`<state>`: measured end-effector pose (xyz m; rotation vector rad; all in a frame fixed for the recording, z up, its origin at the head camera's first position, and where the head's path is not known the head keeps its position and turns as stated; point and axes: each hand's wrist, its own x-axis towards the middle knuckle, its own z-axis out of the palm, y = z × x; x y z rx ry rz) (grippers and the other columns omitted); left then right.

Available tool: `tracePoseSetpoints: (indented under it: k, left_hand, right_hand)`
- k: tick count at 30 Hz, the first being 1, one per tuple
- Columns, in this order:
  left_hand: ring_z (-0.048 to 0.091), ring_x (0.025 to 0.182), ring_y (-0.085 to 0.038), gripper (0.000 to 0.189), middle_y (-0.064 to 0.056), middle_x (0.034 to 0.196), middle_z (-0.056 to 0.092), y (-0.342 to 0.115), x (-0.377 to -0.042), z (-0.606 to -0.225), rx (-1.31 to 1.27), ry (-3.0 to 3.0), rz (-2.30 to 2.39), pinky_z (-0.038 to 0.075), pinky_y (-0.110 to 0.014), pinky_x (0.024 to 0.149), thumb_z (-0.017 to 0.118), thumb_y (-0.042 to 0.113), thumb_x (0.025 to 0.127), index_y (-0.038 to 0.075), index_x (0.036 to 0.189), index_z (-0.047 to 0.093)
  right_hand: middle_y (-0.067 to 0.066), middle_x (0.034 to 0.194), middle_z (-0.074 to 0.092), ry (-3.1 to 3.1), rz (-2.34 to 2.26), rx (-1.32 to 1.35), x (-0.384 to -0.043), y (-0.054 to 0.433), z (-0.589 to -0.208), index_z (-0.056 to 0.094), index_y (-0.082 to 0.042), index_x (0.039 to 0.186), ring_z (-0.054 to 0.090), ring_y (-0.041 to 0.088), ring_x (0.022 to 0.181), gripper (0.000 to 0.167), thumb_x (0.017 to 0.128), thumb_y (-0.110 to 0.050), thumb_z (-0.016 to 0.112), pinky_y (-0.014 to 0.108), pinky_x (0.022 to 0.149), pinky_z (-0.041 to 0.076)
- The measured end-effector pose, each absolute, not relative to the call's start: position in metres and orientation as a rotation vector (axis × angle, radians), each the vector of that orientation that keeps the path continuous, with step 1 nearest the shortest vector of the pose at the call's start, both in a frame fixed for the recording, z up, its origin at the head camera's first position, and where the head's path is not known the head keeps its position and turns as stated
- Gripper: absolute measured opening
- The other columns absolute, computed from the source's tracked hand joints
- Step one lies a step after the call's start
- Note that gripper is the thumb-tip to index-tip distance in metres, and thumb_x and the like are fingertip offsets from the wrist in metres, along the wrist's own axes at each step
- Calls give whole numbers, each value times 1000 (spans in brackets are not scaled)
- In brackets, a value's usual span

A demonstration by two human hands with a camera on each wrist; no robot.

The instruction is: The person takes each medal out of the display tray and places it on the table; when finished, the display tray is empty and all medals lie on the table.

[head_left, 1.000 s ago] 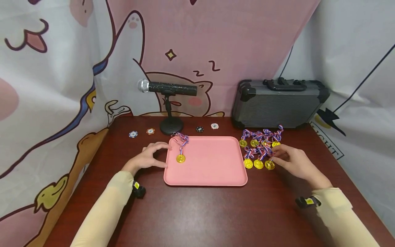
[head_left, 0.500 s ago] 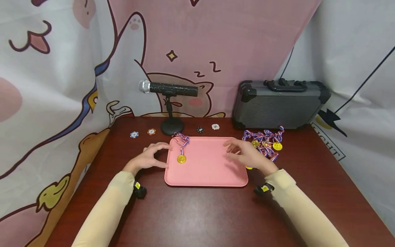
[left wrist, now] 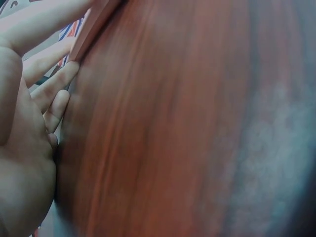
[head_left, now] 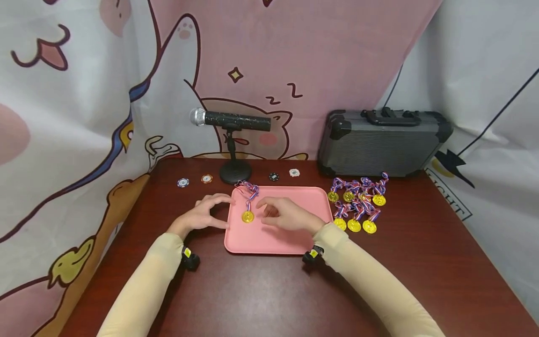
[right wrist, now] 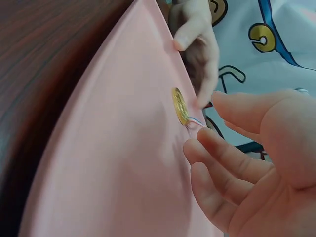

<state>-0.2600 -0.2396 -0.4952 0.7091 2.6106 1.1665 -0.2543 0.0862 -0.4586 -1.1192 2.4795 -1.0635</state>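
Observation:
A pink tray (head_left: 265, 243) lies on the dark red-brown table. On its left side rests a gold medal (head_left: 247, 216), its red, white and blue ribbon bunched toward the back left corner. My left hand (head_left: 204, 214) touches the tray's left edge with thumb and fingers spread apart. Over the tray, just right of the medal, hovers my right hand (head_left: 286, 214), its fingers bent loosely and nothing held. The right wrist view shows the medal (right wrist: 178, 106) slightly beyond the right fingertips, with the left thumb at the tray rim.
Several gold medals (head_left: 354, 225) with ribbons lie in two rows right of the tray. Behind are a microphone (head_left: 236, 121) on a stand, a dark grey case (head_left: 381, 147), and poker chips, among them a black one (head_left: 274, 177) and a blue one (head_left: 183, 182).
My right hand has moved left from the medals at the right, across the tray, to beside the single medal. My left hand has stayed at the tray's edge.

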Motion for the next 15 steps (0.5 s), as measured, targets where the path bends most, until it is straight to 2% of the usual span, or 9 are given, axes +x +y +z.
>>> tracePoseSetpoints:
  k: [6,10,15]
  left_hand:
    - [34,142,-36,72,-3,155,52,-240,-262,-494,713,2610,1158,14,-69,110,93,37,79,25,143,63]
    - [34,142,-36,72,-4,155,52,-241,-261,-495,722,2596,1167,16,-67,108,93,37,79,25,143,63]
    - [34,142,-36,71,-5,155,52,-239,-260,-495,727,2584,1194,16,-68,108,93,36,79,24,143,63]
  right_hand:
    - [1,97,76,2461,-1019,-1160,-262,65,-464,66,-6,131,70,10,88,37,96,-10,77,30,85,56]
    - [1,94,75,2487,-927,-1188,-264,54,-466,63,-6,137,70,11,88,44,96,-12,77,30,86,56]
    - [-1,85,64,2575,-741,-1256,-266,43,-467,66,-8,137,60,12,81,41,98,-17,75,29,80,49]
